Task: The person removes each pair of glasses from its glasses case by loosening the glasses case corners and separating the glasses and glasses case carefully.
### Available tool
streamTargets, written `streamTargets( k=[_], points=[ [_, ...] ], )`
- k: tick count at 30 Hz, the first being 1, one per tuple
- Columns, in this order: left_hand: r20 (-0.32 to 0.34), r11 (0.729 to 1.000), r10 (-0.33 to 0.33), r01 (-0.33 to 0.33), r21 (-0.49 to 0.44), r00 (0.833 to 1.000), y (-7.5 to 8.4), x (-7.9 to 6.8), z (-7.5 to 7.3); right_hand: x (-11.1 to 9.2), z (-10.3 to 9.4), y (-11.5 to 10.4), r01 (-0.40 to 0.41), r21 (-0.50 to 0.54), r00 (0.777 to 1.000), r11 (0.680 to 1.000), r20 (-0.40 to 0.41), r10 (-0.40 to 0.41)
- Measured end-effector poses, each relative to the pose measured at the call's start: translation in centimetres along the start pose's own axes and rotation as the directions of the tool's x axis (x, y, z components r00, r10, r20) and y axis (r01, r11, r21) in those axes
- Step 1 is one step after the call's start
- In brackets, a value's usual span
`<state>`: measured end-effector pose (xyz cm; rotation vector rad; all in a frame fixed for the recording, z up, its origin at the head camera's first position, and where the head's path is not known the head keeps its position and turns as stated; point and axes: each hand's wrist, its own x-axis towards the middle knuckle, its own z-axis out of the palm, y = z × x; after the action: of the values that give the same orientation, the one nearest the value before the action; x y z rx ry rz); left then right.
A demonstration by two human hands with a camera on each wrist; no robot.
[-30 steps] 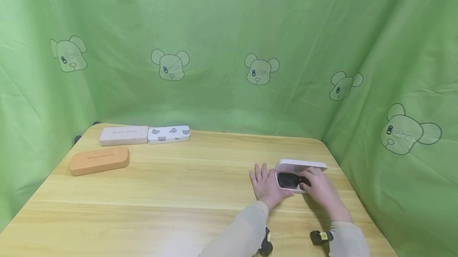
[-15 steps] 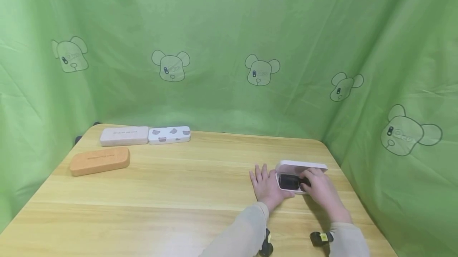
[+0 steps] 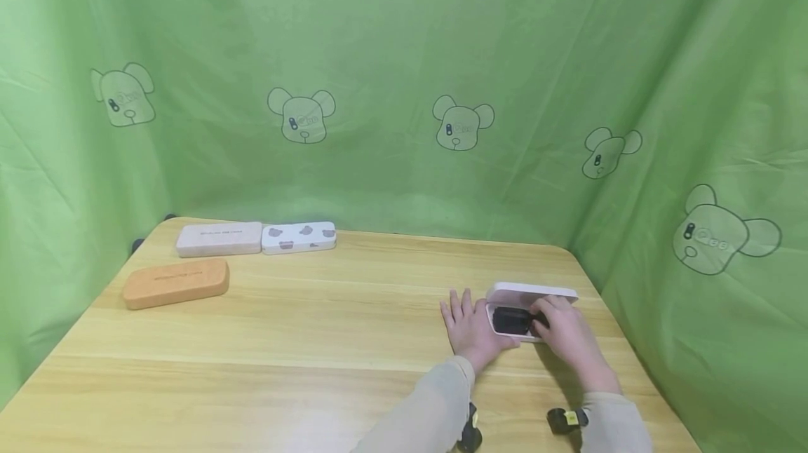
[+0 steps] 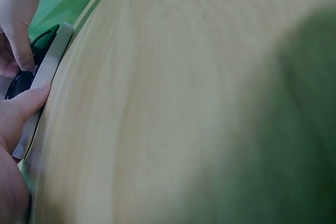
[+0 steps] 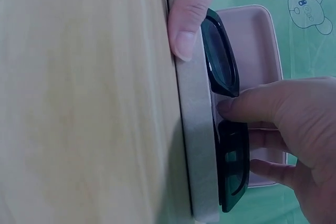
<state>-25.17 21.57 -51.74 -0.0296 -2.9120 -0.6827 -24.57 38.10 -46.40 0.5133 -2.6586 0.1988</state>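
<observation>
Near the table's right side stands a pale glasses case (image 5: 197, 145) with its lid (image 3: 533, 290) raised at the back. A pair of black sunglasses (image 5: 234, 174) with dark lenses sits in the case, rising above its front wall in the right wrist view. My right hand (image 3: 568, 330) pinches the sunglasses at the bridge, thumb on the near side and fingers behind. At the left end of the case, my left hand (image 3: 475, 334) lies with fingers spread on the table, its thumb (image 5: 186, 30) pressed along the front wall. Part of the sunglasses is hidden by my right hand.
On the far left of the wooden table (image 3: 328, 341) lie a pale closed case (image 3: 219, 240), a white case (image 3: 299, 238) with brown patches beside it, and an orange case (image 3: 177, 285) in front. A green curtain (image 3: 379, 179) surrounds the back and sides.
The sunglasses have shifted slightly right and tilted in the case, under my right hand's pinch. My left hand and the case have stayed in place.
</observation>
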Motion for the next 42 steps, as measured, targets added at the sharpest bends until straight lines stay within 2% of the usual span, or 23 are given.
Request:
streamTargets(
  k=[11, 23, 31, 36, 42],
  points=[
    [0.007, 1.0, -0.002, 0.002, -0.011, 1.0, 0.0, -0.1, 0.0, 0.0, -0.9, -0.3, -0.016, 0.002, 1.0, 1.0, 0.01, 0.016],
    [0.027, 1.0, -0.002, 0.002, -0.007, 1.0, 0.0, -0.2, -0.4, -0.3, -2.1, -0.6, 0.019, 0.014, 0.998, 1.0, -0.068, -0.018],
    [0.011, 1.0, -0.005, 0.005, -0.021, 1.0, 0.0, -0.2, -0.1, -1.1, -2.8, -0.5, 0.062, 0.008, 0.99, 0.998, -0.124, -0.06],
    [0.025, 0.999, -0.011, 0.012, -0.049, 1.0, 0.0, -0.2, -0.2, -1.6, -3.1, -0.3, 0.073, 0.002, 0.99, 0.997, -0.12, -0.072],
    [0.044, 0.996, -0.01, 0.014, -0.086, 0.999, 0.0, -0.2, -0.5, -2.2, -3.8, -0.3, 0.044, 0.001, 0.996, 0.999, -0.08, -0.044]
  ],
)
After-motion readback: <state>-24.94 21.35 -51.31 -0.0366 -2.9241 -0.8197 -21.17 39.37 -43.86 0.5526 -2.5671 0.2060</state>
